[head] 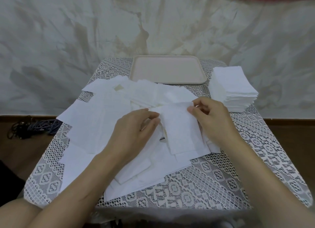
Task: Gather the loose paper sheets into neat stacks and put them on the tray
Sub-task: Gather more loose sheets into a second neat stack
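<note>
At lace-covered tabletop (pixel 209 181), we see both hands on one white sheet (pixel 180 130): left hand (pixel 134 127) pinches its left edge, right hand (pixel 211 118) pinches its top right corner. Sheet lies atop scattered loose sheets (pixel 92 122) covering tabletop middle and left. Neat stack (pixel 233 89) sits far right, just beside beige tray (pixel 167 69) at far edge. Cables (pixel 34 127) on floor, left.

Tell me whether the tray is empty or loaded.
Empty: the tray shows only bare beige floor. The neat stack sits beside it, and the loose sheets lie in front.
</note>
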A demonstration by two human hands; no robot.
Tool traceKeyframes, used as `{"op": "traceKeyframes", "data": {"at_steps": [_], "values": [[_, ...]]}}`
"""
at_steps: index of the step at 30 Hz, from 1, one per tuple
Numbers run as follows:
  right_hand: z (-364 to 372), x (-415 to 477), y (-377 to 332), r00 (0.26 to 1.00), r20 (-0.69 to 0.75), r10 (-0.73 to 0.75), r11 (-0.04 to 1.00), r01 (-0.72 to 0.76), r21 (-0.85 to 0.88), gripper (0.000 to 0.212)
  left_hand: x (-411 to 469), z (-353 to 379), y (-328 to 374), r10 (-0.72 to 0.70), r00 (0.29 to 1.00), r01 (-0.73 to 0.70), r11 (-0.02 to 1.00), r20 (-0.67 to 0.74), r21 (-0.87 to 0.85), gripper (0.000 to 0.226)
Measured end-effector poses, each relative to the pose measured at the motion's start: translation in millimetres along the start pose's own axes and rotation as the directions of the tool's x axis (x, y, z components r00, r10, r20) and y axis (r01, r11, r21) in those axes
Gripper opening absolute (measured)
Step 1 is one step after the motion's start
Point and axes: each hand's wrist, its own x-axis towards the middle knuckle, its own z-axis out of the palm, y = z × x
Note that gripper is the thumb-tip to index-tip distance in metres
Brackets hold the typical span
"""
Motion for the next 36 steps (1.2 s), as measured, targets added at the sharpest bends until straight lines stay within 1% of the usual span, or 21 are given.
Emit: {"op": "traceKeyframes", "data": {"at_steps": [2,5,6,8,10,12,13,15,16,17,18,21,24,27,28,30,32,34,36], "values": [[2.1,-2.8,-5.5,0.999,0.038,0.021,0.985,-0.027,0.171,0.007,-1.2,-1.9,2.8,-0.017,1.0,0.017,0.996,0.01,-0.084,0.027],[8.9,-7.4,-14.5,0.999,0.046,0.019,0.957,-0.032,0.287,0.013,-3.1,-2.2,5.5,-0.084,0.996,0.09,0.95,0.033,-0.298,0.027],[11.6,-8.4,-17.3,0.999,0.05,0.017,0.948,-0.032,0.315,0.013,-3.5,-1.3,6.1,-0.086,0.996,0.088,0.939,0.021,-0.332,0.028],[16.8,-9.8,-22.7,0.998,0.066,0.013,0.929,-0.036,0.368,0.011,-4.2,0.8,7.5,-0.066,0.997,0.053,0.951,-0.031,-0.304,0.032],[19.6,-8.7,-23.4,0.996,0.086,0.025,0.931,-0.055,0.362,0.012,-4.3,1.7,7.9,-0.081,0.995,0.061,0.956,-0.058,-0.287,0.028],[18.7,-6.1,-19.0,0.993,0.1,0.059,0.954,-0.086,0.288,0.014,-4.6,1.4,6.2,-0.128,0.991,0.104,0.923,-0.042,-0.37,0.022],[16.6,-4.5,-15.4,0.992,0.095,0.081,0.974,-0.099,0.204,0.014,-5.2,0.3,5.3,-0.137,0.99,0.113,0.914,-0.036,-0.39,0.023],[9.1,-2.3,-7.5,0.993,0.036,0.115,0.992,-0.113,-0.052,0.012,-5.9,-3.3,2.2,-0.136,0.989,0.107,0.925,-0.054,-0.363,0.031],[4.7,-2.7,-5.3,0.993,-0.001,0.121,0.975,-0.119,-0.185,0.011,-5.5,-4.6,0.1,-0.138,0.989,0.11,0.927,-0.052,-0.358,0.032],[0.6,-4.1,-4.7,0.991,-0.02,0.131,0.951,-0.131,-0.28,0.012,-4.9,-5.5,-1.3,-0.154,0.987,0.127,0.92,-0.044,-0.37,0.03],[-2.5,-5.6,-5.2,0.988,-0.015,0.152,0.935,-0.149,-0.322,0.015,-4.4,-6.0,-2.3,-0.176,0.984,0.149,0.902,-0.032,-0.405,0.027],[-6.2,-8.9,-6.1,0.972,0.046,0.23,0.922,-0.203,-0.329,0.022,-2.1,-8.0,-2.2,-0.229,0.973,0.208,0.822,0.028,-0.53,0.028],[-6.7,-10.1,-5.3,0.976,0.055,0.209,0.928,-0.18,-0.327,0.021,-1.1,-10.7,-2.8,-0.244,0.967,0.231,0.735,0.069,-0.637,0.028],[-9.4,-10.4,-8.3,0.983,0.044,0.181,0.939,-0.159,-0.305,0.021,-3.1,-12.1,-4.6,-0.252,0.964,0.242,0.699,0.085,-0.673,0.025],[-11.1,-9.9,-8.7,0.985,0.033,0.167,0.943,-0.15,-0.297,0.021,-4.8,-12.2,-4.2,-0.257,0.963,0.243,0.692,0.082,-0.68,0.022],[-15.7,-7.8,-9.3,0.989,0.025,0.146,0.961,-0.136,-0.239,0.018,-7.4,-11.7,-2.1,-0.284,0.955,0.26,0.674,0.083,-0.691,0.026],[-19.0,-7.2,-13.8,0.99,0.052,0.134,0.99,-0.132,-0.05,0.015,-9.4,-12.1,0.1,-0.291,0.95,0.281,0.661,0.108,-0.696,0.028],[-20.1,-8.3,-21.4,0.988,0.074,0.135,0.974,-0.146,0.171,0.015,-9.9,-12.6,2.0,-0.294,0.946,0.302,0.649,0.136,-0.698,0.026],[-18.0,-9.5,-28.2,0.99,0.08,0.119,0.947,-0.137,0.289,0.016,-9.8,-12.6,5.0,-0.318,0.933,0.338,0.626,0.165,-0.703,0.027]]}}
